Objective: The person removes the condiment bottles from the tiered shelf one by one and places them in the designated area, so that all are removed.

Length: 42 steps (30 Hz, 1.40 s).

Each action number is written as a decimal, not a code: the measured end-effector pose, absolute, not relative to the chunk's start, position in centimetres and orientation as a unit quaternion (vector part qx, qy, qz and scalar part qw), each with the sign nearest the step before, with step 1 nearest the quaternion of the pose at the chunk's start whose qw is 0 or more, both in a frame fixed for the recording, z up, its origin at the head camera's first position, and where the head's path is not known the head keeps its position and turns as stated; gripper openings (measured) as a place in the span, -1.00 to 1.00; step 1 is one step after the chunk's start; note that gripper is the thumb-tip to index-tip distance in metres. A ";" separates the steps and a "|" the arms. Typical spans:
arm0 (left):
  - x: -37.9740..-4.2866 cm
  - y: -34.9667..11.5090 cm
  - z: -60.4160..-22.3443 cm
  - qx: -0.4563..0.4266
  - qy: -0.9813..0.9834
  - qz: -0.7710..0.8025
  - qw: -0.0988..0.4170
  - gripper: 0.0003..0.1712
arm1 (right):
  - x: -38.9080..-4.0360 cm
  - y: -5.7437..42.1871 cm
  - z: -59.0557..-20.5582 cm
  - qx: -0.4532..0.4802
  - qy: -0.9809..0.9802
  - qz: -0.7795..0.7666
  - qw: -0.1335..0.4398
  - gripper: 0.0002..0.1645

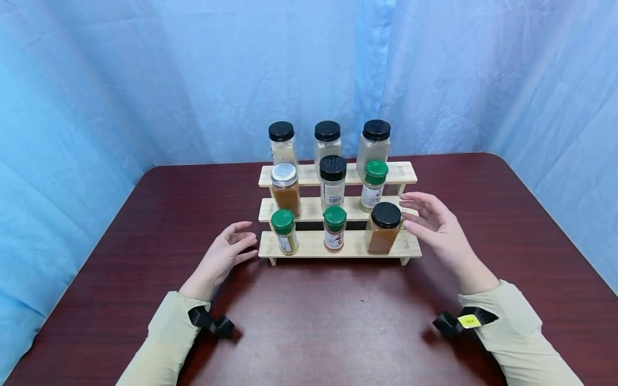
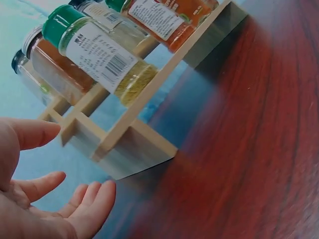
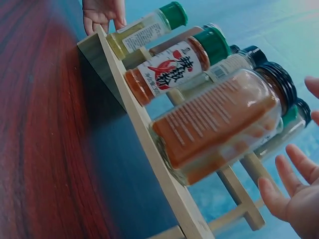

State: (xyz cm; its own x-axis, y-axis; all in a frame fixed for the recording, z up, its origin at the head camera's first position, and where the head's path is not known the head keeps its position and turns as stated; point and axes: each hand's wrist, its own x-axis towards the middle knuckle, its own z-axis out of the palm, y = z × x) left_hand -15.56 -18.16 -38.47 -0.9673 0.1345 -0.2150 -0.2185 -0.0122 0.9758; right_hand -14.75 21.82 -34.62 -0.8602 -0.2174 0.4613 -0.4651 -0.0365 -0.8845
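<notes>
A three-tier wooden spice rack (image 1: 356, 244) stands on the table with jars on each tier. My left hand (image 1: 223, 256) is beside its left end, fingers loosely spread and holding nothing; in the left wrist view a gap shows between fingertips and wood. Closest to that hand is a green-capped jar (image 2: 102, 57) of yellowish powder. At the right end my right hand (image 1: 438, 230) is held with fingers apart, near a black-lidded square jar (image 3: 214, 124) of orange-brown powder. Whether its fingertips touch the rack, I cannot tell. A green-capped chili jar (image 1: 334, 230) stands mid-front.
The middle tier bears a silver-lidded jar (image 1: 286, 195), a black-capped shaker (image 1: 333, 187) and a green-capped jar (image 1: 373, 187). Black-lidded jars (image 1: 376, 142) line the top tier. Blue curtains (image 1: 270, 64) hang behind the dark red table (image 1: 318, 321).
</notes>
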 end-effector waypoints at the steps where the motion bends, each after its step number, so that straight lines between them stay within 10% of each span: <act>1: -15.6 -18.1 -38.7 -0.028 0.688 0.714 0.129 -0.41 | -14.8 21.7 -34.7 0.257 -0.687 0.674 0.088 -0.35; 42: -15.6 -17.5 -41.3 -0.014 0.630 0.757 0.173 -0.53 | -15.1 20.7 -36.7 0.290 -0.777 0.547 0.111 -0.28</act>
